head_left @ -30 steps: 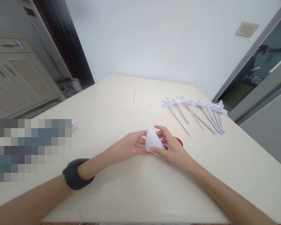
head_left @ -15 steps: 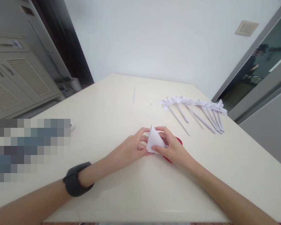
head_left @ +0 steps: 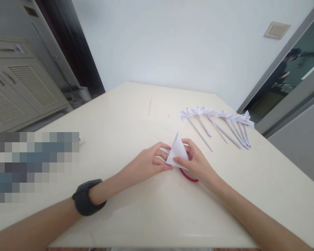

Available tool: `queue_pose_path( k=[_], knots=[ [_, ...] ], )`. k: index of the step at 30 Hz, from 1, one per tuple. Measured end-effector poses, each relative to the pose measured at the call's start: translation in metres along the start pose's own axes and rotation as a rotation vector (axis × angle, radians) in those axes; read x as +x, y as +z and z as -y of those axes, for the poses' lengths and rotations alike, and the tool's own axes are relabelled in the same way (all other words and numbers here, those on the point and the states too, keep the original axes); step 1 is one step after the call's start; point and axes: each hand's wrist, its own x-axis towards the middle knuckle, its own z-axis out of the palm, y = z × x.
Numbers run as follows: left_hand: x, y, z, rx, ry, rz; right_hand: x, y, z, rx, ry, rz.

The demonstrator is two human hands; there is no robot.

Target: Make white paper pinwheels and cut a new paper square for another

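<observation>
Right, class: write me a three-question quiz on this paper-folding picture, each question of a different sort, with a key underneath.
1. True or false: both hands hold the folded white paper.
2. Multiple choice: where does the row of paper flowers on stems lie? A) beside the left hand B) on the table, beyond the right hand C) on the cabinet
3. Fill in: the curved thing peeping out under the right hand is coloured ____.

Key: 1 true; 2 B; 3 red.
</observation>
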Motion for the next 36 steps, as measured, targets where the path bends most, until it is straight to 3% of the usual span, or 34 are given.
queue_pose_path(
  k=[8,36],
  knots=[
    [0.0046,-0.0068,0.0034,0.049,-0.054,0.025,-0.0005,-0.0032,0.0076,0.078,0.064,-0.034],
    [0.0035,-0.0050,-0.0013,0.024,-0.059,-0.007,0.0006,-0.0023,0.0080,0.123,0.059,-0.007]
  ],
)
